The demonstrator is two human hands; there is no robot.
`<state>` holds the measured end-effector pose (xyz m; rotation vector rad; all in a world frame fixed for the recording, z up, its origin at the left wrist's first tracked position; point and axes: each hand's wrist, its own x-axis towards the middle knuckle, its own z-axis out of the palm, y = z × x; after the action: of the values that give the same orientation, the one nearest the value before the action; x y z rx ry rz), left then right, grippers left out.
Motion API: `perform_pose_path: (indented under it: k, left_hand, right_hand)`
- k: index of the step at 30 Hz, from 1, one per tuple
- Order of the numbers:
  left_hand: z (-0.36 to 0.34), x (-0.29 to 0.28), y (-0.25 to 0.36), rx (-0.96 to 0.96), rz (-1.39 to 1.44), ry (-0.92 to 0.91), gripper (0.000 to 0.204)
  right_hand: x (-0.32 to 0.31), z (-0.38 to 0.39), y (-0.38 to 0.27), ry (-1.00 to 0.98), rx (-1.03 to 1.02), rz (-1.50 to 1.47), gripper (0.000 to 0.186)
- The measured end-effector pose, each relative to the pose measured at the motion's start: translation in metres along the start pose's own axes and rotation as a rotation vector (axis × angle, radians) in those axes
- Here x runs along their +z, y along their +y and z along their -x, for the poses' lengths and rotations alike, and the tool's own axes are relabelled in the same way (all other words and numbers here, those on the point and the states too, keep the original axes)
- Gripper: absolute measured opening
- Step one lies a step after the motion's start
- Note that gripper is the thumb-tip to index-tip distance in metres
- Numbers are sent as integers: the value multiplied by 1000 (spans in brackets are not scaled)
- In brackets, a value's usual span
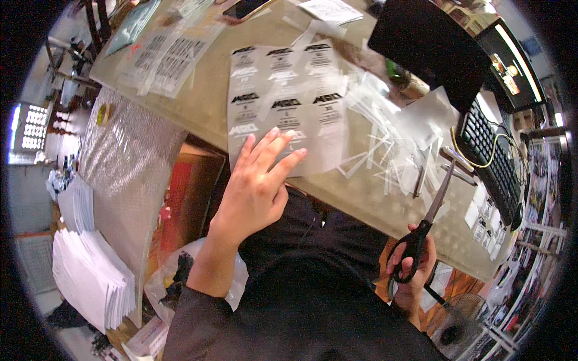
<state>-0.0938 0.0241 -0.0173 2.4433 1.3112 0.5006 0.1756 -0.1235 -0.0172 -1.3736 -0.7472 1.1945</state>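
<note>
A translucent sheet (319,147) printed with rows of black and white labels lies on the table at its near edge. My left hand (262,174) rests over the lower part of this sheet, fingers spread, holding nothing. To the right, my right hand (415,259) grips black-handled scissors (424,228) by the finger loops. Their blades look closed and point up and away, over the table's right part. The scissors are apart from the sheet. Thin clear offcut strips (376,147) lie scattered between the sheet and the scissors.
More printed sheets (174,60) lie at the far left of the table (211,120). At the right stand a black keyboard (490,147), a monitor (512,66) and small cut labels (486,219). A phone (245,8) lies at the far edge. A white paper stack (93,277) is at the lower left.
</note>
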Motion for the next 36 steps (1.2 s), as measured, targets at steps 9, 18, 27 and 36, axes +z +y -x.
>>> perform_pose_path:
  k: [9, 18, 27, 36]
  left_hand:
    - [102, -24, -45, -376, 156, 419, 27]
    - [372, 17, -92, -1613, 296, -302, 92]
    - [412, 201, -154, -1903, 397, -286, 104]
    - [402, 181, -189, -1868, 855, 630, 37]
  right_hand:
    - [-6, -18, 11, 26, -325, 224, 86]
    - [-14, -53, 10, 2, -326, 39, 91]
    - [-12, -49, 6, -98, -316, 11, 87]
    - [-44, -39, 10, 93, -270, 20, 77]
